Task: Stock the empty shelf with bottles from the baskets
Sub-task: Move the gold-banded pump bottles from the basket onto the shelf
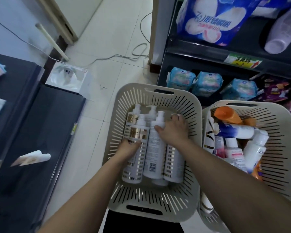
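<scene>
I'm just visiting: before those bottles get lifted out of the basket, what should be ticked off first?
1. Left hand grips the gold-banded bottle: ok, its fingers curl round it.
2. Right hand grips the white bottle: cannot tell; the thumb touches it, but the fingers' hold is not plain.
3. Pump caps in place: ok on those that show.
4. Nothing lying across the bottles in the basket: ok.
5. Bare space on the dark shelf to the left: ok.
6. Floor between basket and shelf: ok; the cable lies farther off.
</scene>
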The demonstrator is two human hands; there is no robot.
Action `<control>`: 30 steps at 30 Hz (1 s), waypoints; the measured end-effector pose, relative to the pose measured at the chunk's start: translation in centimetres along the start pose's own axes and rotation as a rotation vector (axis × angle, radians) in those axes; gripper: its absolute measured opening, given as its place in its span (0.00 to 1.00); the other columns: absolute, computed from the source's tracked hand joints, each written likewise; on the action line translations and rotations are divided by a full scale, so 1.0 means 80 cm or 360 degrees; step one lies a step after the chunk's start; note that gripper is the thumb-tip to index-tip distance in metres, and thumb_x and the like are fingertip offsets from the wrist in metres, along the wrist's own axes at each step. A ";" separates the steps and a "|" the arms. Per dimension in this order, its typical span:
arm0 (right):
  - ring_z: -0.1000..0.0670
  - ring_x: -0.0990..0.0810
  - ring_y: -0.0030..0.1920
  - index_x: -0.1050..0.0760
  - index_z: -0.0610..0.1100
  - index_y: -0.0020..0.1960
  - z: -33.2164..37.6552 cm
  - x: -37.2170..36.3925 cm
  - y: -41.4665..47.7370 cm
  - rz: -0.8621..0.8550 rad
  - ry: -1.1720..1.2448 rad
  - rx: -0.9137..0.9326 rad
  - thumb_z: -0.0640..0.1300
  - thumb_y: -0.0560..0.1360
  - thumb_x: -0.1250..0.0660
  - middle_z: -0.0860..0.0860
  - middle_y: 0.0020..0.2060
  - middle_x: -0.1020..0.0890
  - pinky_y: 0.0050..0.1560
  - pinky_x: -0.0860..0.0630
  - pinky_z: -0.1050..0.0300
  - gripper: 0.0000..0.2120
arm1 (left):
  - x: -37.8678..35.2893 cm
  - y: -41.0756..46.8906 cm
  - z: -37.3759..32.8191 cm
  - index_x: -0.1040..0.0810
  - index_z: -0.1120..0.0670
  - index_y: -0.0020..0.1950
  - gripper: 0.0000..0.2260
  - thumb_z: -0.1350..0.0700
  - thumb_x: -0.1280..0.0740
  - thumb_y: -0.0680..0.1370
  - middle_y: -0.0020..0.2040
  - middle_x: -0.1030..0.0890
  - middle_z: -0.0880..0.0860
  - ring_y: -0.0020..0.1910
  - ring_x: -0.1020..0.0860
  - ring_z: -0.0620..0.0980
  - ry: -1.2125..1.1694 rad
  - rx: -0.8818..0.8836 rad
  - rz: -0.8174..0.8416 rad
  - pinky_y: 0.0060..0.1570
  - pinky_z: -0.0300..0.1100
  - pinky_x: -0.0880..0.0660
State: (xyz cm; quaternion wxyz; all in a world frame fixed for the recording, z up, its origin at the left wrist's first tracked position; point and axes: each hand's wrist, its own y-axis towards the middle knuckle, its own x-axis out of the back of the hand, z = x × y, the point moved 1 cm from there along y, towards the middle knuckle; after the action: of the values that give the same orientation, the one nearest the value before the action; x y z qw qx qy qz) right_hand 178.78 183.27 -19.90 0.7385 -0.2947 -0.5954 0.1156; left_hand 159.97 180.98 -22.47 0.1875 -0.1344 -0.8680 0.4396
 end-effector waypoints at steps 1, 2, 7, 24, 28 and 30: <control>0.40 0.42 0.74 0.34 0.41 0.74 0.000 -0.002 0.003 0.0035 -0.0001 -0.0002 0.66 0.78 0.47 0.42 0.75 0.37 0.73 0.45 0.47 0.35 | -0.001 -0.001 -0.001 0.25 0.55 0.64 0.17 0.51 0.33 0.77 0.58 0.19 0.57 0.57 0.21 0.57 -0.0030 -0.0002 0.0004 0.61 0.56 0.25; 0.40 0.42 0.74 0.34 0.41 0.74 0.000 -0.002 0.005 0.0046 -0.0010 -0.0004 0.66 0.78 0.47 0.42 0.75 0.37 0.73 0.45 0.47 0.36 | 0.000 -0.002 -0.004 0.25 0.55 0.65 0.17 0.52 0.33 0.77 0.59 0.19 0.56 0.57 0.21 0.56 -0.0048 -0.0007 0.0005 0.61 0.55 0.25; 0.41 0.36 0.71 0.25 0.43 0.65 0.007 0.004 0.001 -0.0045 0.0007 0.0042 0.68 0.76 0.44 0.43 0.67 0.26 0.68 0.40 0.46 0.32 | -0.002 -0.007 0.001 0.24 0.53 0.61 0.14 0.51 0.33 0.77 0.56 0.18 0.55 0.55 0.20 0.56 -0.0155 0.0051 0.0034 0.60 0.57 0.24; 0.44 0.32 0.67 0.34 0.47 0.69 0.012 -0.009 -0.020 0.0186 0.0106 0.0307 0.67 0.64 0.28 0.47 0.65 0.26 0.63 0.37 0.49 0.41 | -0.003 -0.021 0.004 0.22 0.52 0.57 0.15 0.49 0.28 0.73 0.50 0.16 0.54 0.49 0.17 0.53 -0.0443 0.0068 0.0074 0.46 0.46 0.20; 0.44 0.24 0.58 0.30 0.46 0.64 0.016 -0.004 -0.023 0.0126 0.0344 0.0235 0.67 0.67 0.31 0.46 0.58 0.21 0.52 0.28 0.52 0.34 | -0.002 -0.022 0.005 0.24 0.50 0.63 0.34 0.36 0.23 0.62 0.54 0.16 0.51 0.52 0.17 0.51 -0.0365 0.0022 0.0018 0.52 0.50 0.20; 0.46 0.22 0.53 0.31 0.46 0.64 0.016 -0.001 -0.026 0.0232 0.0644 0.0142 0.58 0.70 0.31 0.47 0.56 0.21 0.46 0.27 0.55 0.27 | -0.001 -0.011 0.013 0.26 0.49 0.65 0.45 0.29 0.24 0.53 0.55 0.17 0.50 0.53 0.18 0.51 -0.0232 0.0053 0.0001 0.54 0.53 0.21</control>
State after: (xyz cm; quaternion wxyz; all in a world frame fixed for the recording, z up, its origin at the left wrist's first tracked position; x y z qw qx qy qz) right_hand 177.18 181.98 -18.61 0.8449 -0.3211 -0.4064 0.1336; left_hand 159.48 179.67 -22.33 0.1259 -0.0991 -0.8720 0.4626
